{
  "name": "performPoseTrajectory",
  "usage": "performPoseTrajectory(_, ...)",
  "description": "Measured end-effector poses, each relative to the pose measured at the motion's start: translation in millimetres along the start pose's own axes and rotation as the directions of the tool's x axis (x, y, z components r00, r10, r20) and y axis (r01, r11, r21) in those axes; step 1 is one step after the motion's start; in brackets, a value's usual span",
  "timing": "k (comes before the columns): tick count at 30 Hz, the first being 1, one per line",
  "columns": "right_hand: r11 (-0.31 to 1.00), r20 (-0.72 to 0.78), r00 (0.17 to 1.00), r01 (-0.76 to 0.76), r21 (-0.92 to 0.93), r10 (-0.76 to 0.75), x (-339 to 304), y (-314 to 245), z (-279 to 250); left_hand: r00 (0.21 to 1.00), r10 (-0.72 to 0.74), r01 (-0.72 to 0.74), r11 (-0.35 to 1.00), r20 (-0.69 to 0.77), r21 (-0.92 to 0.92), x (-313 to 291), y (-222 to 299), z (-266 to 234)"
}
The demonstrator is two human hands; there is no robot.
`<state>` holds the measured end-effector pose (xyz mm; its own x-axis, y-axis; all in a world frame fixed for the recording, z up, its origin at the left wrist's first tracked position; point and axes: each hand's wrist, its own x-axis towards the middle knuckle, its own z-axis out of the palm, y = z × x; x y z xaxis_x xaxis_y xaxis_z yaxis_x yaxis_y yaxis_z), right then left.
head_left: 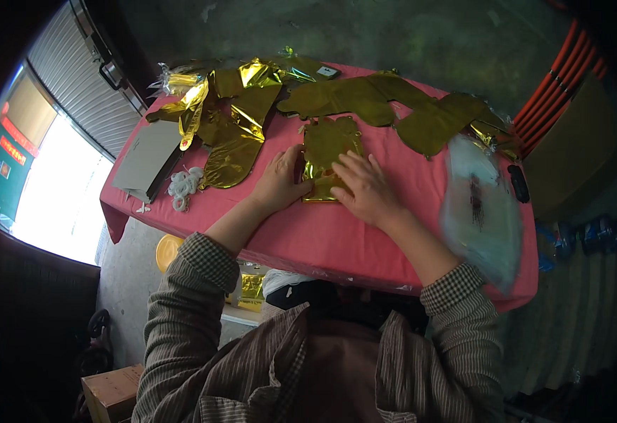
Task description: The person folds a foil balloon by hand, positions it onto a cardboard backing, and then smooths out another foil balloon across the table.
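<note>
A flat piece of gold foil [331,144], seemingly a folded foil balloon, lies on the pink tablecloth [287,229] in front of me. My left hand [280,179] rests along its left edge, fingers stretched forward and thumb out toward the foil's lower corner. Across its right side lies my right hand [365,186], fingers spread and pressing on the foil. Beyond it, more flat gold foil balloons [354,96] spread over the far side of the table. Another shiny, crumpled foil balloon [232,158] reaches toward me on the left.
Left on the table are a grey flat box [142,158] and several white ribbon rolls [183,185]. Clear plastic bags [488,225] and a black object [518,184] lie at right. A yellow stool [168,252] and cardboard box [113,391] stand below. Orange-red poles [555,84] lean beyond.
</note>
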<state>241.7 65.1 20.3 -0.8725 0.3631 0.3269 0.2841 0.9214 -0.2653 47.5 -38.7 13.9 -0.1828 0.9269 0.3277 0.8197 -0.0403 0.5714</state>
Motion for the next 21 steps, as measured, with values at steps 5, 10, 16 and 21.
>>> performPoseTrajectory(5, 1.000, 0.193, 0.981, 0.017, 0.012, -0.019, -5.5, -0.4, 6.0, 1.000, 0.001, -0.001, 1.000, -0.017, -0.002, -1.0, -0.5, 1.5)
performPoseTrajectory(10, 0.999, 0.297, 0.954, 0.035, -0.006, -0.032, -4.5, 1.2, 7.7, 0.995, 0.049, -0.054, 0.997, -0.086, -0.061, 2.6, -6.9, 1.7)
performPoseTrajectory(16, 0.998, 0.311, 0.949, 0.057, 0.000, -0.054, -4.4, 0.5, 5.2, 0.988, 0.151, -0.148, 0.983, -0.026, 0.109, 12.5, -26.5, -4.5)
performPoseTrajectory(21, 0.998, 0.361, 0.931, 0.065, -0.023, -0.052, -2.8, -0.5, 2.8, 0.965, 0.250, -0.260, 0.929, 0.073, 0.264, 17.0, -26.6, -9.7)
